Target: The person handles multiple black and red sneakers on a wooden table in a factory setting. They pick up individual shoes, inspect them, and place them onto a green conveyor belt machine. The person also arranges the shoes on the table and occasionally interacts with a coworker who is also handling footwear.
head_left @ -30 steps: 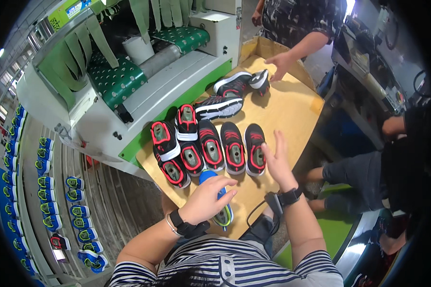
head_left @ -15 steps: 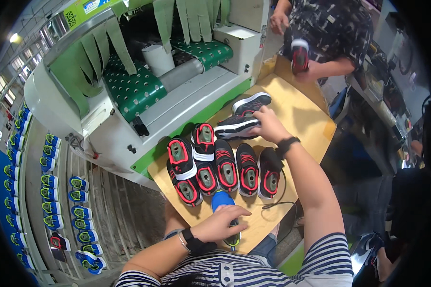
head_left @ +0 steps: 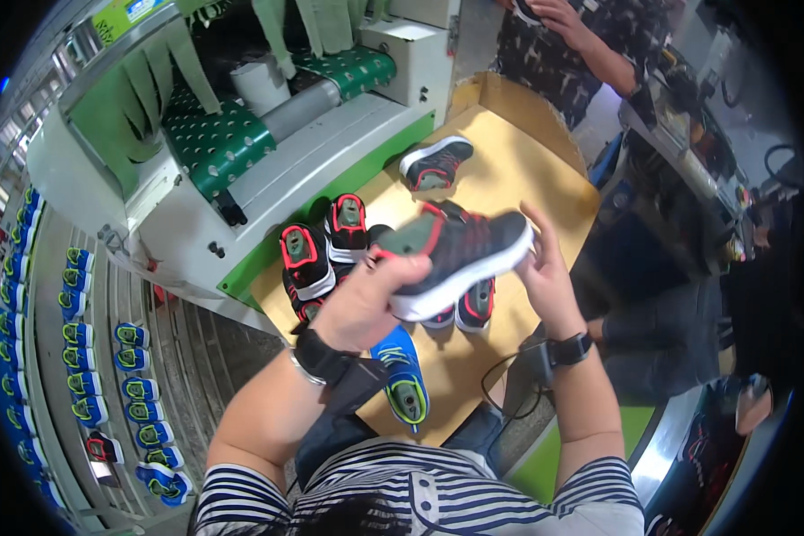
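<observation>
The green and white conveyor machine point(head_left: 268, 170) fills the whole far-left side, its edge running right along the wooden table point(head_left: 518, 170), so you have no room to swing that way. The table's raised cardboard rim point(head_left: 545, 107) boxes in the far right corner; the near edge by your lap is the only open side. Another person point(head_left: 590, 45) stands just beyond the far corner, hands busy, so a wide lift could meet them.

You hold the black shoe with red trim point(head_left: 460, 250) in the air above the row of red and black shoes point(head_left: 326, 250), sole turned toward you. Your left hand point(head_left: 362, 299) is curled around its heel end; your right hand point(head_left: 545, 272) presses flat against the toe, fingers together. That right-hand hold looks like a prop rather than a grasp, so the shoe could slip and knock the row below.

A lone shoe point(head_left: 436, 163) lies well apart near the far edge. The blue shoe point(head_left: 405, 380) sits beside the near edge, close to your left wrist; a careless elbow could push it off. The black cable point(head_left: 500, 380) trails under your right forearm and might snag
</observation>
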`<action>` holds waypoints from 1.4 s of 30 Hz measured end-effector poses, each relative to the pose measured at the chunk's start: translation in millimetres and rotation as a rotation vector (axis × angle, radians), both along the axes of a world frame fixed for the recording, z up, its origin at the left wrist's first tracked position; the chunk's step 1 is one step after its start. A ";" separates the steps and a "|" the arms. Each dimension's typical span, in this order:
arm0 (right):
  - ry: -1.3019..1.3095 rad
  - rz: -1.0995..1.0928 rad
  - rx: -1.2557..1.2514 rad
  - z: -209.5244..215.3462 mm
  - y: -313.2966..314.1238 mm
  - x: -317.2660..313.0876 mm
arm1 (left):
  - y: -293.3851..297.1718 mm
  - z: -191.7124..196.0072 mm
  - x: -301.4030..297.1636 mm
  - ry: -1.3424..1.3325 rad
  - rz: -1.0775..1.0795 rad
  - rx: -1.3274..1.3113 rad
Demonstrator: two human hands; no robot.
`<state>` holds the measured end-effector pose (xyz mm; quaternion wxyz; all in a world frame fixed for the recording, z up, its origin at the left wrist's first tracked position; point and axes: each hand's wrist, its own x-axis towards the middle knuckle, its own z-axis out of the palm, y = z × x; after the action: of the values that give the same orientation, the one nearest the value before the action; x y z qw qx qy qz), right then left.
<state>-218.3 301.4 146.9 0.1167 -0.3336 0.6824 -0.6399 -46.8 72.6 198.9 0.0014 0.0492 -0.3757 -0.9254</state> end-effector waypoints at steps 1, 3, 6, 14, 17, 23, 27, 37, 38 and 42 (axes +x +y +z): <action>-0.108 -0.154 0.041 -12.9 -2.7 7.0 | -7.1 17.2 5.5 -0.039 0.097 0.019; -0.146 -0.215 0.243 -51.9 7.0 32.2 | -19.1 57.2 6.2 0.004 0.283 -0.020; -0.040 -0.181 0.210 -105.4 -1.8 78.1 | -73.3 82.6 -18.5 0.276 0.849 -0.661; -0.195 -0.312 -0.072 -27.2 -9.3 6.7 | -277.1 46.3 -78.9 -0.208 1.247 -1.391; 0.138 -0.190 -0.190 65.8 -68.1 -19.8 | -268.5 39.4 -65.3 -0.300 1.242 -1.369; 0.392 0.058 -0.217 174.1 -280.2 -101.1 | -116.6 -21.0 36.3 -0.105 0.759 -1.676; 0.444 -0.066 0.125 88.9 -381.9 -160.1 | -73.5 -57.3 53.0 -0.374 0.554 -1.745; 0.874 -0.254 0.784 -81.0 -214.5 -160.1 | -74.3 -105.6 52.7 -0.072 0.813 -1.627; 0.802 -0.156 0.752 -81.9 -207.8 -157.5 | -74.1 -105.1 53.1 -0.081 0.807 -1.631; 0.727 0.241 0.690 -61.8 -156.6 -131.3 | -75.0 -107.4 52.4 -0.080 0.824 -1.607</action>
<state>-349.7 144.9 85.1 0.0480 -0.5530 0.8069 -0.2022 5.6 -2.5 91.5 0.3537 0.1964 -0.8612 -0.3076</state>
